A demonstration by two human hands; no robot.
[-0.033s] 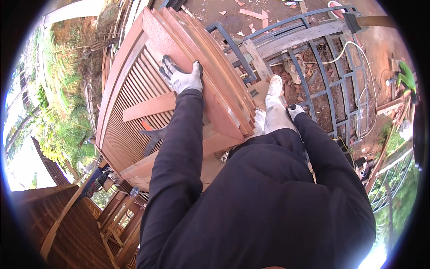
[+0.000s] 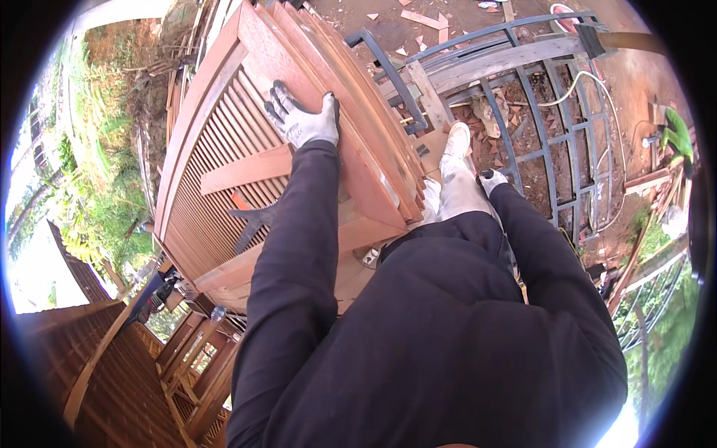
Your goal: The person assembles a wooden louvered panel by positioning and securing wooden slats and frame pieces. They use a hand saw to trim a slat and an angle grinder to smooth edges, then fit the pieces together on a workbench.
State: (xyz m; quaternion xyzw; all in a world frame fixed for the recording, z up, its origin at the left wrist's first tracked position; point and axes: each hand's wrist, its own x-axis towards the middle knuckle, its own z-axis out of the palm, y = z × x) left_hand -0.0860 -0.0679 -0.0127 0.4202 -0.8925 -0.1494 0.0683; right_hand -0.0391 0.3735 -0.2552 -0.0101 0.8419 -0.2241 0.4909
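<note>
On the upper face of the leaning stack of wooden panels (image 2: 224, 172), near its right edge, we see the left hand (image 2: 302, 119) in a grey work glove, laid flat with the fingers (image 2: 278, 101) spread wide and pressed to the reddish wood; it closes on nothing, only rests against the top panel. That panel is a louvred door with thin slats and a plain cross rail (image 2: 246, 170) running just below the hand. More panels of the same kind stand behind it, edge on, their tops fanned toward the upper middle of the view. The dark sleeve (image 2: 299, 246) runs down from the glove to the lower edge. Our right hand (image 2: 491, 181) is also gloved and sits low beside the light trouser leg (image 2: 457, 190), close to the right edge of the stack; only a small part of it shows, and we cannot tell whether its fingers are bent round anything or loose. A light shoe (image 2: 457, 140) is planted on the ground at the foot of the stack. Right of it lies a grey metal frame (image 2: 523, 97) of bars, flat over red earth strewn with wood scraps (image 2: 422, 19), with a pale cable (image 2: 597, 97) looping across it. At the lower left stand further slatted wooden pieces (image 2: 89, 373), with green plants (image 2: 82, 194) above them.
</note>
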